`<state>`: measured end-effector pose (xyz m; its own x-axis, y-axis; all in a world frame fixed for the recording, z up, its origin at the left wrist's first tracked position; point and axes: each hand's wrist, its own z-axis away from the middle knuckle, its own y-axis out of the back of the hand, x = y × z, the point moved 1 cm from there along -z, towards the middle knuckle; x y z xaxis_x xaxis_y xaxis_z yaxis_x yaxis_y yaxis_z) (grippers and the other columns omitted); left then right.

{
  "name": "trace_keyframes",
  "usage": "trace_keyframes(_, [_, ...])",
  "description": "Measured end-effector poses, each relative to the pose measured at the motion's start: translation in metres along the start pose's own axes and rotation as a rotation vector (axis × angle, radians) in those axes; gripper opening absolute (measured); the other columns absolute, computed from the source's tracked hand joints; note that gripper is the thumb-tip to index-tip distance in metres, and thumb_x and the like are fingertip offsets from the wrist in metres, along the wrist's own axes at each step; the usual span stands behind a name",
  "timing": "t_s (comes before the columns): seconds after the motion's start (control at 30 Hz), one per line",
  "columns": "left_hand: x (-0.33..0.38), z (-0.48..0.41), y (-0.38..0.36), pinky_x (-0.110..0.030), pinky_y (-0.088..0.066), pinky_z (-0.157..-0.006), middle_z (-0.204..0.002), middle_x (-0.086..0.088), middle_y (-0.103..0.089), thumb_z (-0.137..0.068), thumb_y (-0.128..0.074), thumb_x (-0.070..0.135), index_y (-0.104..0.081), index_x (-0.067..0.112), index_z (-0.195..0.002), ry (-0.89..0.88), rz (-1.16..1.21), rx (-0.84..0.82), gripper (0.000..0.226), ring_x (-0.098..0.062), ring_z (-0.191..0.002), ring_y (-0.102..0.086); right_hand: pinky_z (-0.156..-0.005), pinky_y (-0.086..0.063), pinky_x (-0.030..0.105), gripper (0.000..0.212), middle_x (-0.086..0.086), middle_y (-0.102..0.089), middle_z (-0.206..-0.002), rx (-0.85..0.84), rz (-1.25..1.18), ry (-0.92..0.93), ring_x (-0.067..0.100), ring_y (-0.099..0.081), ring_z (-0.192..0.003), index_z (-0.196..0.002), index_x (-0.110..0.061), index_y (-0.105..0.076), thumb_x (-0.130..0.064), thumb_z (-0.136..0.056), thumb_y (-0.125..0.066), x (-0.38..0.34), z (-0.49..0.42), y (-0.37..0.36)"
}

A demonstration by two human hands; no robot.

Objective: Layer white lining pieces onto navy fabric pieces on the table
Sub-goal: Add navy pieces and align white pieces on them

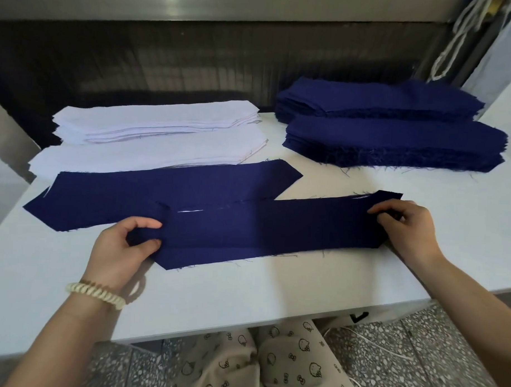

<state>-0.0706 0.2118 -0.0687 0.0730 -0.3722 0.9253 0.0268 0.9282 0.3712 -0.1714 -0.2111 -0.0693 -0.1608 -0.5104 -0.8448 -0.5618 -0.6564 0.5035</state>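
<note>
A long navy fabric piece (264,228) lies across the near middle of the white table (244,303). My left hand (122,246) pinches its left end between thumb and fingers. My right hand (404,224) grips its right end. A thin sliver of white shows at its upper edge. A second navy piece (161,190) lies flat just behind it, partly overlapped. Two stacks of white lining pieces (152,137) sit at the back left. Two stacks of navy pieces (395,134) sit at the back right.
A dark recess under a metal shelf (197,6) runs behind the table. White cords (453,41) hang at the top right. The table's front edge is close to my lap, with speckled floor (416,358) below.
</note>
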Motion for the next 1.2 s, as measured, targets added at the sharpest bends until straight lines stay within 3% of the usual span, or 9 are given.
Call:
trace_keyframes(0.07, [0.0001, 0.0, 0.0008, -0.04, -0.053, -0.083, -0.094, 0.005, -0.068, -0.077, -0.069, -0.002, -0.069, 0.037, -0.083, -0.005, 0.012, 0.0, 0.04, -0.017, -0.09, -0.066, -0.067, -0.038, 0.006, 0.042, 0.0, -0.05, -0.064, 0.031, 0.115, 0.069, 0.009, -0.048, -0.071, -0.065, -0.029, -0.063, 0.01, -0.077, -0.054, -0.0062, 0.0018, -0.001])
trace_keyframes(0.2, [0.0015, 0.0016, -0.0022, -0.048, -0.051, -0.09, -0.095, 0.002, -0.067, -0.076, -0.069, -0.005, -0.069, 0.03, -0.085, -0.013, 0.027, 0.02, 0.037, -0.023, -0.094, -0.063, -0.087, -0.044, 0.05, 0.031, 0.011, -0.058, -0.064, 0.027, 0.279, 0.121, 0.021, -0.05, -0.066, -0.07, -0.013, -0.068, 0.013, -0.076, -0.053, -0.0116, 0.0028, -0.0044])
trace_keyframes(0.27, [0.0019, 0.003, -0.004, -0.045, -0.05, -0.091, -0.095, 0.006, -0.066, -0.075, -0.069, -0.005, -0.067, 0.031, -0.085, -0.049, -0.013, 0.038, 0.037, -0.02, -0.094, -0.062, -0.09, -0.041, 0.054, 0.033, 0.011, -0.061, -0.067, 0.029, 0.295, 0.122, 0.023, -0.053, -0.076, -0.071, -0.012, -0.069, 0.015, -0.077, -0.049, -0.0106, 0.0027, -0.0044])
trace_keyframes(0.4, [0.0006, 0.0038, -0.0035, -0.036, -0.049, -0.087, -0.095, 0.009, -0.065, -0.074, -0.072, -0.002, -0.066, 0.033, -0.085, -0.089, -0.049, 0.062, 0.037, -0.02, -0.095, -0.061, -0.094, -0.038, 0.055, 0.034, 0.0, -0.061, -0.074, 0.02, 0.346, 0.188, 0.03, -0.057, -0.093, -0.076, -0.008, -0.071, 0.017, -0.078, -0.049, -0.007, 0.0023, -0.0043])
trace_keyframes(0.6, [-0.0036, 0.0023, -0.0018, -0.047, -0.05, -0.091, -0.098, 0.002, -0.067, -0.074, -0.074, 0.002, -0.068, 0.035, -0.085, -0.057, 0.02, 0.088, 0.036, -0.022, -0.095, -0.063, -0.092, -0.034, 0.047, 0.032, 0.005, -0.064, -0.079, 0.073, 0.399, 0.209, 0.029, -0.057, -0.093, -0.079, -0.008, -0.071, 0.015, -0.081, -0.05, -0.0067, 0.0014, -0.0062])
trace_keyframes(0.8, [-0.0013, 0.0006, -0.0046, -0.046, -0.048, -0.095, -0.108, 0.002, -0.064, -0.076, -0.072, 0.003, -0.067, 0.035, -0.088, -0.074, 0.005, 0.084, 0.035, -0.021, -0.103, -0.06, -0.087, -0.033, 0.043, 0.034, -0.002, -0.058, -0.076, 0.07, 0.439, 0.214, 0.029, -0.057, -0.091, -0.078, -0.012, -0.07, 0.014, -0.081, -0.049, -0.0071, 0.0023, -0.0058])
trace_keyframes(0.9, [-0.0008, -0.0002, -0.0052, -0.025, -0.046, -0.093, -0.106, 0.01, -0.058, -0.078, -0.072, 0.004, -0.066, 0.033, -0.092, -0.128, -0.084, 0.091, 0.034, -0.019, -0.103, -0.057, -0.079, -0.019, 0.031, 0.034, -0.004, -0.058, -0.078, 0.076, 0.465, 0.173, 0.027, -0.055, -0.096, -0.08, -0.014, -0.07, 0.011, -0.084, -0.048, -0.0063, 0.0028, -0.0061])
trace_keyframes(1.0, [-0.0001, -0.0006, -0.0058, 0.003, -0.035, -0.073, -0.105, 0.013, -0.052, -0.079, -0.071, 0.004, -0.067, 0.024, -0.103, -0.166, -0.172, 0.122, 0.031, -0.014, -0.093, -0.053, -0.073, -0.014, 0.027, 0.034, -0.003, -0.059, -0.079, 0.08, 0.467, 0.175, 0.027, -0.054, -0.096, -0.081, -0.014, -0.07, 0.011, -0.084, -0.048, -0.0072, 0.0037, -0.0062])
trace_keyframes(1.2, [0.0022, -0.0001, -0.0039, 0.001, -0.038, -0.067, -0.113, 0.006, -0.052, -0.079, -0.072, 0.006, -0.066, 0.025, -0.105, -0.171, -0.241, 0.124, 0.032, -0.017, -0.082, -0.055, -0.07, -0.011, 0.027, 0.034, 0.001, -0.063, -0.081, 0.058, 0.487, 0.161, 0.026, -0.054, -0.096, -0.084, -0.016, -0.07, 0.009, -0.087, -0.047, -0.0077, 0.0037, -0.0064])
